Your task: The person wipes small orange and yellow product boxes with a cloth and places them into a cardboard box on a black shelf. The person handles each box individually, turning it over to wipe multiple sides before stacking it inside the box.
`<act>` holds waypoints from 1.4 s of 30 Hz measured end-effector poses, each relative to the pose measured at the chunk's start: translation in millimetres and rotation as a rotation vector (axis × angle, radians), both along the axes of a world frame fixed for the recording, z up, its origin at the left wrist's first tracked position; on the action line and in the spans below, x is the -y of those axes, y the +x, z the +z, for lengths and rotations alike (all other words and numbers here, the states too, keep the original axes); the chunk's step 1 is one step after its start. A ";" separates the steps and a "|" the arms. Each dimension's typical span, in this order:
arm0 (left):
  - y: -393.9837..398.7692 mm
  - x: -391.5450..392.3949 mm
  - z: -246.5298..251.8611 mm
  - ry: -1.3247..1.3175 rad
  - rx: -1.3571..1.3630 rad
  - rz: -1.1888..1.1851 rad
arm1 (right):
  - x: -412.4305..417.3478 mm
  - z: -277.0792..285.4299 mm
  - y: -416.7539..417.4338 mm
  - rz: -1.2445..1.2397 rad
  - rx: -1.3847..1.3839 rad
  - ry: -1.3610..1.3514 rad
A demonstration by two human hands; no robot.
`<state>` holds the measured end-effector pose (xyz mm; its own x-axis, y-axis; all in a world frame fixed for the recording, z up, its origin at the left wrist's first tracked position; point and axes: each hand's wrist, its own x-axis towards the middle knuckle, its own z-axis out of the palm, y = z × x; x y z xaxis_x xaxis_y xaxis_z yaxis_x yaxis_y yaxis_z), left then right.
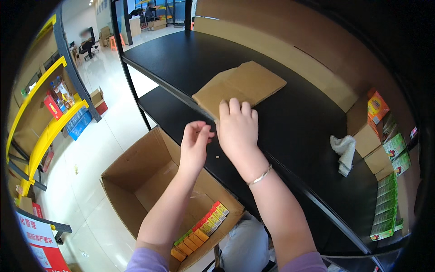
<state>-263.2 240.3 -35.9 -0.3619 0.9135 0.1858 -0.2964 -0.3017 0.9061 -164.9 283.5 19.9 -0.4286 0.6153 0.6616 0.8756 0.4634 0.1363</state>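
Observation:
A folded piece of brown cardboard (pixel 238 83) lies on the upper black shelf (pixel 163 51), its near corner at the shelf's front edge. My right hand (pixel 238 129) rests on that corner with the fingers over it; the thumb side is partly hidden. Just left of it, in front of the shelf edge, my left hand (pixel 197 142) is raised with curled fingers and nothing visible in it. Below my left forearm stands an open cardboard box (pixel 125 204), with a row of small red-yellow, green and orange cartons (pixel 200 231) along its near right side.
A white cloth (pixel 344 153) lies on the shelf at right, near green cartons (pixel 384 207) and an orange packet (pixel 377 107). Yellow-edged racking (pixel 51 136) stands at left beyond the tiled floor. People sit far back. A lower black shelf (pixel 159 105) runs beneath.

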 end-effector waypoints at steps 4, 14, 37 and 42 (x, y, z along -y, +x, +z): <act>11.5 0.0 27.6 -0.039 0.287 -0.038 | 45.7 -1.2 21.6 0.160 -0.048 0.038; 59.4 104.4 56.1 0.422 -0.345 0.117 | 112.8 98.1 136.1 0.492 -0.068 -0.240; 312.2 117.6 103.0 1.183 -0.784 -0.273 | 215.4 146.9 414.3 0.183 0.033 -0.364; 336.9 115.7 105.7 1.395 -0.783 -0.193 | 238.9 156.3 423.2 0.069 0.108 -0.278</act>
<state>73.7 124.6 69.9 0.3116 -0.0992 0.9450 -0.0450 -0.9950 -0.0896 258.3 44.6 176.2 -0.5341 0.7334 0.4206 0.8283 0.5536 0.0865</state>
